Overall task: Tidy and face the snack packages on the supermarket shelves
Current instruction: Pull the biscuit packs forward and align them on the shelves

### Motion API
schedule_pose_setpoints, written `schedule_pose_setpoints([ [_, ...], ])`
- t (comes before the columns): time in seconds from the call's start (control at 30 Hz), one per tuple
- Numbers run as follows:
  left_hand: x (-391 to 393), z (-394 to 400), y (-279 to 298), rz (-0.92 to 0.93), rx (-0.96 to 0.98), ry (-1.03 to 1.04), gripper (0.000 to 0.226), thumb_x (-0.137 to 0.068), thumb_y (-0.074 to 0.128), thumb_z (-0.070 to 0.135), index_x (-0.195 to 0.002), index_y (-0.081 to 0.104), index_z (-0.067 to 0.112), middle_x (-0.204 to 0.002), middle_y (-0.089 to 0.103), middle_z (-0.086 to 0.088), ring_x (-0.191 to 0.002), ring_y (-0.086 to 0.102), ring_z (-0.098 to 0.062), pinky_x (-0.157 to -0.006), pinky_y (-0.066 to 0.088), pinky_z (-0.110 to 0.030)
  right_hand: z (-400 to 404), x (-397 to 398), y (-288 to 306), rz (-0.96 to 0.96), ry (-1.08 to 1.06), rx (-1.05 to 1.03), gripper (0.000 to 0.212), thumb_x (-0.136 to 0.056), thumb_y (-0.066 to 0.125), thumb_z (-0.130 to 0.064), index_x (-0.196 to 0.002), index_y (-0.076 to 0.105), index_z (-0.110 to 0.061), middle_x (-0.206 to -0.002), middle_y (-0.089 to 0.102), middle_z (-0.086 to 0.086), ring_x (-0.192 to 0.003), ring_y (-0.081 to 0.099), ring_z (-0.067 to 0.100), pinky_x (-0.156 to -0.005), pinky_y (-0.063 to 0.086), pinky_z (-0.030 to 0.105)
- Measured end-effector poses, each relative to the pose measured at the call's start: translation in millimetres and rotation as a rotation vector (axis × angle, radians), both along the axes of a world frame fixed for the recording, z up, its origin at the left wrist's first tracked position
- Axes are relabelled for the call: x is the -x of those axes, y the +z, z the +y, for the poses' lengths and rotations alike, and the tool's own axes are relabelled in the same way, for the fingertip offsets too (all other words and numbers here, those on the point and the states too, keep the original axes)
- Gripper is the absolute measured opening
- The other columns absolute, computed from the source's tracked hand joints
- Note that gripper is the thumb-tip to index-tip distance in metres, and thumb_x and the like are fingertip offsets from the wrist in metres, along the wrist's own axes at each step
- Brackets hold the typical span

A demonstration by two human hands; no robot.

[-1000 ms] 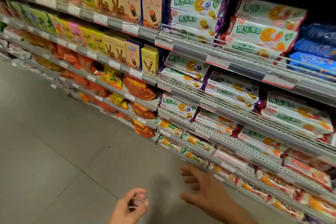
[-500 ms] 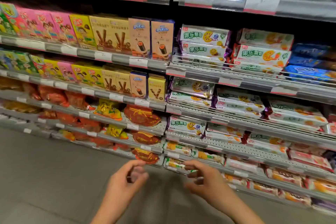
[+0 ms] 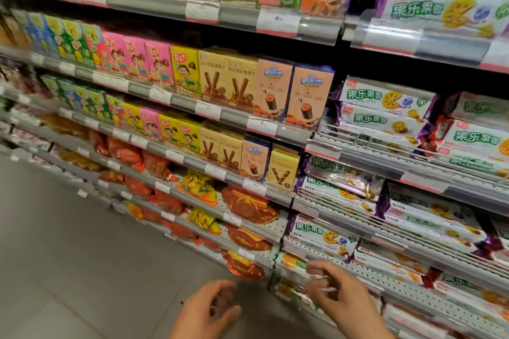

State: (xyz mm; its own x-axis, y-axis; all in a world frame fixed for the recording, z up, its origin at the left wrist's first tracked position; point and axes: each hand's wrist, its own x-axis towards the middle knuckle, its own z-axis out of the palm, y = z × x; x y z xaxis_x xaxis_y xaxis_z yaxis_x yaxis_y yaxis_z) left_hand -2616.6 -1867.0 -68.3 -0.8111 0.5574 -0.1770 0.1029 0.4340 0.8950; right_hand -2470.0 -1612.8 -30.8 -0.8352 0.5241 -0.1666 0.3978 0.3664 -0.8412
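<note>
Supermarket shelves run from far left to near right. Upright snack boxes point(image 3: 308, 96) in pink, yellow, tan and orange fill the upper left shelves. White cookie packs with green lettering point(image 3: 385, 99) lie flat in stacks on the right bays. Red and yellow bags point(image 3: 248, 203) lie on the lower left shelves. My left hand point(image 3: 209, 308) hangs low over the floor, fingers loosely curled, holding nothing. My right hand point(image 3: 336, 289) is in front of the lowest shelves, fingers loosely bent beside the small packs point(image 3: 292, 263) there. I cannot tell whether it touches them.
A grey tiled floor point(image 3: 82, 256) spreads to the left of the shelves. Price-tag rails point(image 3: 278, 19) edge every shelf. Wire guards point(image 3: 385, 143) front the right-hand bays. One small yellow box point(image 3: 283, 170) stands at the end of its row.
The view has swung up and closer to the shelves. Both hands have risen toward the lowest shelves, and the right hand has come in next to the small packs.
</note>
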Motion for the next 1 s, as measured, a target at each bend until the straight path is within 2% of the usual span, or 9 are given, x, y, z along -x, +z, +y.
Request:
schedule_pose_setpoints([
  [0.07, 16.1, -0.5, 8.9, 0.041, 0.007, 0.049, 0.047, -0.055, 0.076, 0.054, -0.1, 0.063, 0.06, -0.089, 0.071, 0.026, -0.081, 0.069, -0.006, -0.077, 0.054, -0.018, 14.9, 25.1, 6.0, 0.019, 0.02, -0.027, 0.043, -0.085, 0.08, -0.015, -0.104, 0.069, -0.052, -0.099, 0.073, -0.011, -0.085, 0.07, 0.011, -0.078, 0.06, 0.033],
  [0.2, 55.8, 19.9, 29.8, 0.112, 0.067, 0.039, 0.037, -0.078, 0.083, 0.028, -0.103, 0.068, 0.05, -0.09, 0.072, 0.017, -0.079, 0.068, -0.006, -0.083, 0.057, -0.031, 51.4, 73.1, 24.9, 0.079, 0.03, -0.089, 0.037, -0.089, 0.076, -0.013, -0.112, 0.066, -0.04, -0.093, 0.073, -0.009, -0.079, 0.07, 0.001, -0.068, 0.06, 0.027],
  [0.3, 83.1, 45.7, 52.4, 0.203, 0.083, 0.015, 0.026, -0.085, 0.079, 0.027, -0.106, 0.07, 0.04, -0.095, 0.07, 0.015, -0.084, 0.068, -0.008, -0.081, 0.057, -0.031, 74.7, 105.9, 36.3, 0.075, 0.036, -0.091, 0.034, -0.092, 0.072, -0.017, -0.116, 0.064, -0.039, -0.091, 0.071, -0.009, -0.075, 0.067, 0.001, -0.061, 0.056, 0.024],
  [0.37, 97.5, 62.5, 68.1, 0.277, 0.064, 0.003, 0.027, -0.088, 0.076, 0.028, -0.111, 0.066, 0.04, -0.098, 0.069, 0.014, -0.09, 0.067, -0.01, -0.079, 0.055, -0.026, 89.0, 124.3, 41.2, 0.078, 0.022, -0.181, 0.033, -0.092, 0.072, -0.025, -0.118, 0.062, -0.041, -0.093, 0.069, -0.014, -0.081, 0.065, 0.002, -0.073, 0.057, 0.029],
  [0.47, 121.9, 82.4, 79.7, 0.376, 0.07, -0.031, 0.03, -0.09, 0.074, 0.03, -0.115, 0.063, 0.041, -0.105, 0.065, 0.02, -0.097, 0.065, -0.007, -0.08, 0.053, -0.023, 107.8, 145.1, 41.1, 0.122, 0.03, -0.288, 0.034, -0.092, 0.069, -0.027, -0.123, 0.061, -0.038, -0.115, 0.063, -0.021, -0.101, 0.062, 0.0, -0.088, 0.055, 0.029],
  [0.63, 162.1, 107.7, 95.3, 0.569, 0.188, -0.219, 0.037, -0.092, 0.06, 0.055, -0.128, 0.051, 0.05, -0.125, 0.053, 0.034, -0.117, 0.05, 0.013, -0.097, 0.043, -0.014, 120.0, 171.3, 19.6, 0.161, 0.01, -0.701, 0.054, -0.084, 0.078, -0.02, -0.135, 0.059, -0.021, -0.141, 0.054, -0.003, -0.129, 0.053, 0.018, -0.099, 0.053, 0.034],
  [0.7, 180.0, 118.7, 100.1, 0.643, 0.189, -0.273, 0.042, -0.092, 0.055, 0.059, -0.133, 0.046, 0.052, -0.134, 0.043, 0.04, -0.127, 0.038, 0.019, -0.105, 0.031, -0.008, 117.2, 180.6, 13.5, 0.101, -0.071, -0.79, 0.065, -0.08, 0.08, -0.021, -0.14, 0.056, -0.019, -0.14, 0.054, 0.0, -0.129, 0.052, 0.023, -0.093, 0.056, 0.037],
  [0.77, 200.7, 129.5, 105.4, 0.727, 0.164, -0.307, 0.044, -0.092, 0.053, 0.06, -0.135, 0.043, 0.053, -0.141, 0.036, 0.04, -0.134, 0.029, 0.018, -0.111, 0.024, -0.011, 113.9, 190.5, 9.4, 0.052, -0.121, -0.863, 0.074, -0.075, 0.083, -0.021, -0.143, 0.054, -0.016, -0.133, 0.058, 0.003, -0.122, 0.053, 0.027, -0.09, 0.057, 0.039],
  [1.0, 274.8, 153.0, 121.2, 0.975, 0.056, -0.372, 0.046, -0.094, 0.049, 0.053, -0.136, 0.056, 0.033, -0.151, 0.042, 0.019, -0.14, 0.033, -0.002, -0.117, 0.027, -0.028, 97.3, 224.5, -11.1, -0.093, -0.21, -0.976, 0.08, -0.077, 0.077, -0.035, -0.147, 0.044, -0.017, -0.13, 0.054, 0.007, -0.118, 0.052, 0.03, -0.096, 0.055, 0.043],
])
